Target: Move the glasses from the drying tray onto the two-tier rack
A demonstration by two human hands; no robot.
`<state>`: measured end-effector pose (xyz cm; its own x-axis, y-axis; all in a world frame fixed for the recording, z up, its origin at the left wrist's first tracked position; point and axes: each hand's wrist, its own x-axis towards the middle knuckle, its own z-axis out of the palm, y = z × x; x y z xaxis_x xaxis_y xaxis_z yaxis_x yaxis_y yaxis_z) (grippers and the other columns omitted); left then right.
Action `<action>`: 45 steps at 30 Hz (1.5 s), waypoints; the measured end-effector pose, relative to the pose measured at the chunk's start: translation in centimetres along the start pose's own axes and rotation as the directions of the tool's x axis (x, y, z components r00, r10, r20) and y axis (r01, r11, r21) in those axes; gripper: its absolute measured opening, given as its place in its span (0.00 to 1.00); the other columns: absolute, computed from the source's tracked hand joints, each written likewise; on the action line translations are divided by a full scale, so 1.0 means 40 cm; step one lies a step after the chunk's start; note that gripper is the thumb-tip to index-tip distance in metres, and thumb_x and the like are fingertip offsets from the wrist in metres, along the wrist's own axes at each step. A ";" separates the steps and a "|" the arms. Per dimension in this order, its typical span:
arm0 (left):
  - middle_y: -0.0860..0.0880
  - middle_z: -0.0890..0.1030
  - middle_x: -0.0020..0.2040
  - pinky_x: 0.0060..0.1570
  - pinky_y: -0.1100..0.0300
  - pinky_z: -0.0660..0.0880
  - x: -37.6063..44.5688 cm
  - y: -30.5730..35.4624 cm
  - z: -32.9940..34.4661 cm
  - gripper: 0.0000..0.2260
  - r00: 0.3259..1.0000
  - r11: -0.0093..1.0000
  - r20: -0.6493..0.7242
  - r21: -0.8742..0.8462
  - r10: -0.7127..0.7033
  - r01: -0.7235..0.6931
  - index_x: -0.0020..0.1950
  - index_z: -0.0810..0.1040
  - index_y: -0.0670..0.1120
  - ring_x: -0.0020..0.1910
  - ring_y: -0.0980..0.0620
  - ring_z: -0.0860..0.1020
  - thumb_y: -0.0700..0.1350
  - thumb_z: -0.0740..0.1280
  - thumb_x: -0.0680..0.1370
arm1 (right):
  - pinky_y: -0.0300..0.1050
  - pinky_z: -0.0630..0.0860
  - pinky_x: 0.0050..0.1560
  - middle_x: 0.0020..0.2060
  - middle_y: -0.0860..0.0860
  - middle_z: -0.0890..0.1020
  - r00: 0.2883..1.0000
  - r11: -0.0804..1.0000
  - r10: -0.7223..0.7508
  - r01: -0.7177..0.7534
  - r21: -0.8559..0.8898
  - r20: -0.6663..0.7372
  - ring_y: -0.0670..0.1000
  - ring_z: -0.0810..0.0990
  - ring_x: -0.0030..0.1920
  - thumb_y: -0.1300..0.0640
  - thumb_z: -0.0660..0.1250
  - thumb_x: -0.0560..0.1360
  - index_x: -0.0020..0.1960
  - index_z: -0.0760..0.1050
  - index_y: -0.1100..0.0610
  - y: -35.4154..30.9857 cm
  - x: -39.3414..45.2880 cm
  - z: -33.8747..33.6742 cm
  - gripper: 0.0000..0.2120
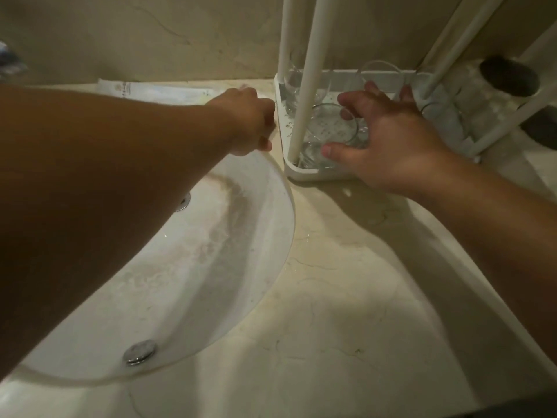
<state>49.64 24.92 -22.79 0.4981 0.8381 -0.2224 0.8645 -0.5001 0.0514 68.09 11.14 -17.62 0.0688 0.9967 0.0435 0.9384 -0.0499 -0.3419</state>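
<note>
A white rack (306, 86) with tall posts stands on the counter at the back right, its perforated lower shelf (289, 170) holding several clear glasses. My right hand (388, 140) grips one clear glass (334, 128) over that shelf, thumb at the front and fingers over its rim. Another glass (294, 86) stands behind the left posts, and one more (379, 73) sits at the back. My left hand (247, 122) has curled fingers against the shelf's left edge; whether it grips the edge I cannot tell.
A white round sink (241, 236) with a chrome drain (140, 351) fills the lower left. The beige marble counter (346, 297) runs along the front. A folded white packet (156, 92) lies by the wall. A dark round object (509, 76) sits at far right.
</note>
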 end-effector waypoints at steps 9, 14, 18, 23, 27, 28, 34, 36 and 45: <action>0.41 0.72 0.61 0.54 0.49 0.70 0.002 0.016 -0.003 0.23 1.000 1.000 -0.009 0.018 -0.011 0.012 0.68 0.72 0.48 0.60 0.39 0.72 0.54 0.72 0.76 | 0.55 0.46 0.77 0.75 0.49 0.65 0.997 0.999 -0.032 0.033 0.011 -0.074 0.53 0.56 0.77 0.35 0.59 0.77 0.74 0.63 0.44 0.044 0.014 -0.007 0.29; 0.41 0.73 0.59 0.49 0.54 0.67 0.007 0.030 -0.012 0.24 0.999 0.999 -0.006 0.034 -0.041 0.042 0.67 0.72 0.46 0.58 0.41 0.73 0.51 0.75 0.75 | 0.46 0.65 0.66 0.67 0.49 0.75 0.968 0.988 0.152 -0.144 0.054 -0.200 0.57 0.70 0.68 0.36 0.64 0.75 0.68 0.72 0.46 0.096 0.061 -0.029 0.25; 0.41 0.73 0.58 0.52 0.53 0.70 0.006 0.035 -0.007 0.22 0.999 0.999 -0.021 0.021 -0.031 0.032 0.66 0.73 0.47 0.56 0.42 0.73 0.48 0.75 0.75 | 0.49 0.68 0.63 0.65 0.53 0.75 0.964 0.977 0.201 -0.209 -0.030 -0.172 0.58 0.72 0.65 0.37 0.64 0.74 0.66 0.71 0.46 0.120 0.128 -0.052 0.24; 0.43 0.73 0.58 0.58 0.50 0.72 0.001 0.013 0.009 0.20 0.999 0.999 -0.045 -0.036 -0.024 0.023 0.65 0.74 0.49 0.57 0.42 0.72 0.49 0.74 0.75 | 0.44 0.68 0.59 0.67 0.51 0.74 0.968 0.971 0.238 -0.240 -0.009 -0.080 0.56 0.73 0.66 0.39 0.70 0.71 0.69 0.69 0.47 0.132 0.206 -0.076 0.30; 0.47 0.70 0.54 0.58 0.49 0.72 0.001 0.010 0.013 0.18 0.998 0.996 -0.045 -0.090 -0.032 0.028 0.62 0.75 0.51 0.58 0.42 0.70 0.49 0.75 0.75 | 0.44 0.69 0.56 0.68 0.48 0.73 0.955 0.954 0.295 -0.293 -0.063 0.019 0.56 0.72 0.66 0.37 0.70 0.66 0.69 0.69 0.44 0.128 0.251 -0.082 0.34; 0.47 0.69 0.53 0.57 0.50 0.72 0.002 0.011 0.013 0.18 0.998 0.996 -0.047 -0.088 -0.031 0.026 0.62 0.75 0.52 0.58 0.43 0.70 0.49 0.75 0.75 | 0.46 0.70 0.57 0.67 0.48 0.74 0.953 0.951 0.301 -0.297 -0.081 0.037 0.56 0.73 0.66 0.36 0.70 0.64 0.68 0.70 0.44 0.126 0.256 -0.083 0.34; 0.45 0.72 0.57 0.57 0.50 0.71 0.003 0.006 0.017 0.18 0.998 0.996 -0.054 -0.084 -0.031 0.026 0.63 0.75 0.51 0.59 0.42 0.70 0.50 0.74 0.75 | 0.47 0.71 0.56 0.65 0.49 0.75 0.957 0.952 0.286 -0.280 -0.126 0.037 0.56 0.73 0.64 0.37 0.75 0.62 0.67 0.72 0.46 0.124 0.268 -0.078 0.36; 0.46 0.71 0.56 0.57 0.51 0.70 0.003 0.006 0.015 0.18 0.998 0.996 -0.055 -0.084 -0.029 0.024 0.63 0.75 0.51 0.58 0.42 0.70 0.50 0.74 0.75 | 0.47 0.69 0.62 0.72 0.48 0.70 0.963 0.957 0.268 -0.264 -0.121 0.023 0.56 0.69 0.70 0.37 0.75 0.65 0.73 0.67 0.46 0.125 0.270 -0.073 0.40; 0.43 0.72 0.59 0.60 0.49 0.71 0.007 0.016 0.007 0.21 0.998 0.999 -0.040 -0.028 -0.039 0.038 0.66 0.73 0.50 0.57 0.42 0.71 0.50 0.73 0.75 | 0.52 0.67 0.70 0.74 0.53 0.68 0.980 0.973 0.200 -0.199 -0.112 -0.006 0.60 0.66 0.73 0.36 0.72 0.70 0.77 0.60 0.52 0.114 0.293 -0.065 0.42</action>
<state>50.29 24.78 -23.09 0.4666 0.8649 -0.1851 0.8842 -0.4618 0.0707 74.06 22.41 -16.23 0.2570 0.9662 -0.0205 0.9378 -0.2545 -0.2361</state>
